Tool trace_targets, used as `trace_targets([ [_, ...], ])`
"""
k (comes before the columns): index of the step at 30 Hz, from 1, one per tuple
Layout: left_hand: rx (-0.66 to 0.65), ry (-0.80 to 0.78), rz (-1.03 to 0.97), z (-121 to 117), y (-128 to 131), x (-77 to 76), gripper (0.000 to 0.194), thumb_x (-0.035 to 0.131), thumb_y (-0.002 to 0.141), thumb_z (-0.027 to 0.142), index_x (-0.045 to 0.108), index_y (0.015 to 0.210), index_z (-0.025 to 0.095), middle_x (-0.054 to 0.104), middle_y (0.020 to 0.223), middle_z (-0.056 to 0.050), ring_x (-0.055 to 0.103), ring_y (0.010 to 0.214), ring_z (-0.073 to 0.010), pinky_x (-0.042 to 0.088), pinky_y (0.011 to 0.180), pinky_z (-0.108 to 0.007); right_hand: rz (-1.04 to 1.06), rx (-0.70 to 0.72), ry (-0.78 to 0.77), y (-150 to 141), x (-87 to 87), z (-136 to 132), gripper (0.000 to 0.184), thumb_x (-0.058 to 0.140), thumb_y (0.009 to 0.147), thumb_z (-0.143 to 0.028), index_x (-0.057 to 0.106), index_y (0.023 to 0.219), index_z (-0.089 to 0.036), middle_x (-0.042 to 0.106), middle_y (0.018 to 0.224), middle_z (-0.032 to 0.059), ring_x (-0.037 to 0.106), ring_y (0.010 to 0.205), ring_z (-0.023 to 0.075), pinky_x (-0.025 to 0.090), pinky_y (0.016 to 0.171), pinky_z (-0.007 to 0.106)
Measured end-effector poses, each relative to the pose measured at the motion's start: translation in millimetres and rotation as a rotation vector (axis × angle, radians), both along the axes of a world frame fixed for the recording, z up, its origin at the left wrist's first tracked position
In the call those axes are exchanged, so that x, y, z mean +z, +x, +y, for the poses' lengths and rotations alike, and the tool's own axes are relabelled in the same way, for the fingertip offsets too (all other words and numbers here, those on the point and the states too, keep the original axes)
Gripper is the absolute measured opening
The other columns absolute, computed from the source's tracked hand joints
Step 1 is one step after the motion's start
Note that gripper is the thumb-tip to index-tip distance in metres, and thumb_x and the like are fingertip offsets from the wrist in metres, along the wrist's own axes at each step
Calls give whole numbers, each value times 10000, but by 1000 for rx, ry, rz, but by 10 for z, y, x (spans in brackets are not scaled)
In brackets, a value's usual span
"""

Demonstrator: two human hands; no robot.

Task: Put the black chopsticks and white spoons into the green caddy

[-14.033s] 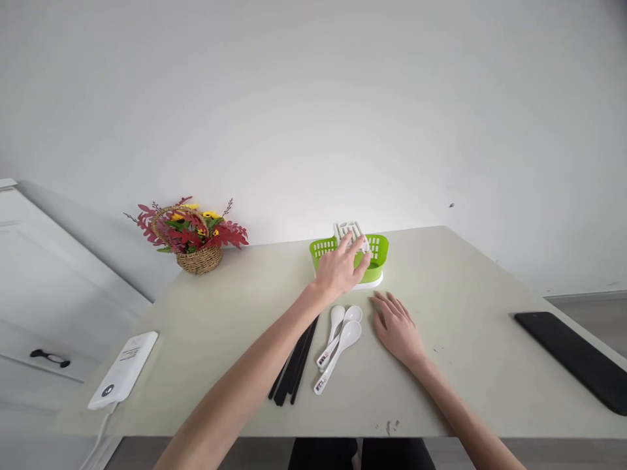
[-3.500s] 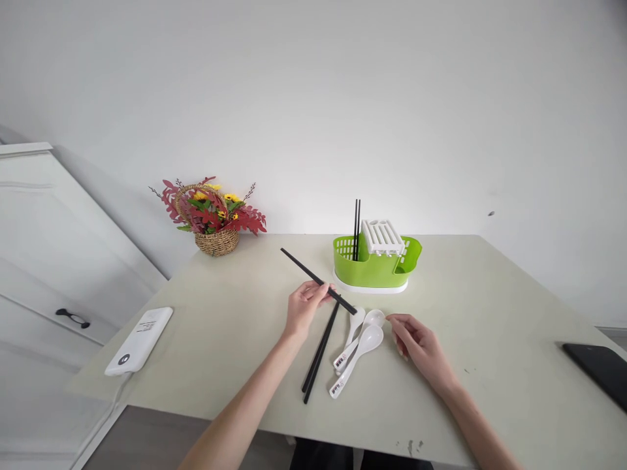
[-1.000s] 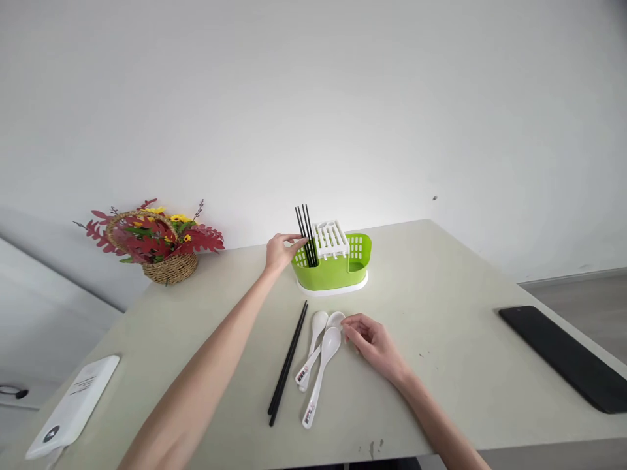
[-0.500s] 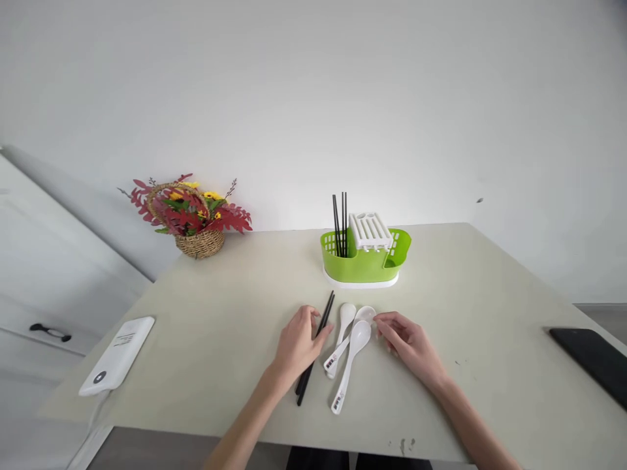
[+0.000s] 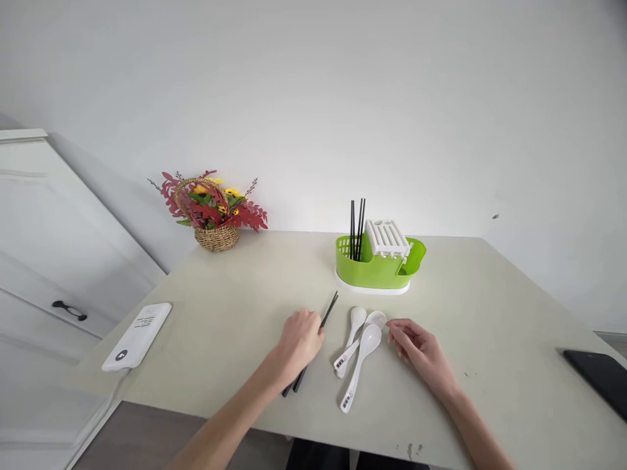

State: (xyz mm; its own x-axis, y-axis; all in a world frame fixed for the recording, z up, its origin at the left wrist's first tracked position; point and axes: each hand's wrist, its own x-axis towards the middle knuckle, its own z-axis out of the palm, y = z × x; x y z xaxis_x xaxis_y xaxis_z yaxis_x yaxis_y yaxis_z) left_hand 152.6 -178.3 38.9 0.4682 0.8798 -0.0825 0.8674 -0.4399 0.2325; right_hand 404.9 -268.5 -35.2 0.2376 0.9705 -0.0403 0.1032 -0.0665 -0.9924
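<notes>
A pair of black chopsticks [image 5: 329, 311] lies slanted on the table, and my left hand [image 5: 301, 339] is closed around its middle part. The tips stick out beyond my knuckles and the thick ends show below my wrist. Just right of them, several white spoons [image 5: 363, 352] lie partly overlapping, their bowls pointing away from me. My right hand [image 5: 416, 349] rests beside the bowls with its fingers loosely curled together and nothing in them. Its fingertips are very near the rim of one spoon; whether they touch it I cannot tell.
A green cutlery caddy [image 5: 372, 273] with a white slotted top stands farther back, several black chopsticks [image 5: 358, 228] upright in its left compartment. At back left sits a flower basket [image 5: 217, 237]. A white power bank [image 5: 137, 336] with a cable lies left, a black phone [image 5: 600, 378] right.
My left hand has gone from lying open over the chopsticks to closing around them, and they have shifted slightly. My right hand stays beside the spoons. The whole view has turned a little left.
</notes>
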Motion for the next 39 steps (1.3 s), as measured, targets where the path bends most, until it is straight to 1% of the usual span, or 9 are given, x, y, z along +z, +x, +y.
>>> trace_targets([
  [4,97,-264,-687,122,-148,94,237,654,923,398,736,832,195,778,846,-65,749,771,-227,594,726,-329,5,9,4,-11,13,9,439,625,915,-634,680,1019,-211,649,825,26,497,623,136,427,565,282],
  [7,204,-485,-1131,123,-49,110,342,770,832,512,747,884,175,790,886,-83,764,758,-239,647,740,-373,8,19,16,-20,29,13,447,623,914,-639,680,1014,-207,650,824,31,497,624,140,420,561,285],
  [10,277,-590,-1399,137,194,52,394,866,749,494,754,892,143,793,903,-108,775,761,-257,656,838,-454,4,28,37,-17,50,13,450,615,920,-643,682,991,-204,648,809,33,492,624,142,415,562,285],
  [13,328,-576,-1580,207,465,-68,420,905,716,457,755,917,119,794,939,-125,784,817,-268,634,928,-498,12,52,53,2,65,15,472,565,947,-654,696,981,-202,663,823,40,511,641,148,434,589,289],
  [18,422,-474,-1675,315,786,-296,389,886,739,439,743,925,128,800,967,-104,782,921,-262,610,983,-471,-8,109,77,23,35,53,516,472,991,-654,716,1096,-211,722,948,61,561,682,156,463,626,292],
  [22,416,-495,-1696,329,909,-416,389,886,741,432,742,944,133,800,1001,-104,776,959,-261,601,994,-457,-41,87,103,-1,4,103,497,522,980,-633,699,1178,-213,737,964,58,571,671,150,458,613,286],
  [25,403,-530,-1718,326,945,-479,411,901,728,419,744,969,125,799,1036,-117,771,986,-265,590,1009,-454,-36,90,119,-9,4,124,496,545,973,-624,700,1154,-189,717,894,51,551,645,140,439,603,284],
  [31,399,-565,-1676,316,935,-563,412,903,724,436,749,952,130,802,1015,-115,771,988,-255,574,1032,-445,-10,21,79,8,26,130,550,594,938,-641,686,1239,-191,627,744,2,498,612,136,421,585,284],
  [39,354,-640,-1671,323,931,-572,426,909,719,434,756,984,138,806,1011,-117,758,1051,-275,567,1049,-462,-3,-77,25,5,104,110,568,588,890,-728,733,1026,-196,579,672,-4,461,552,131,406,530,289],
])
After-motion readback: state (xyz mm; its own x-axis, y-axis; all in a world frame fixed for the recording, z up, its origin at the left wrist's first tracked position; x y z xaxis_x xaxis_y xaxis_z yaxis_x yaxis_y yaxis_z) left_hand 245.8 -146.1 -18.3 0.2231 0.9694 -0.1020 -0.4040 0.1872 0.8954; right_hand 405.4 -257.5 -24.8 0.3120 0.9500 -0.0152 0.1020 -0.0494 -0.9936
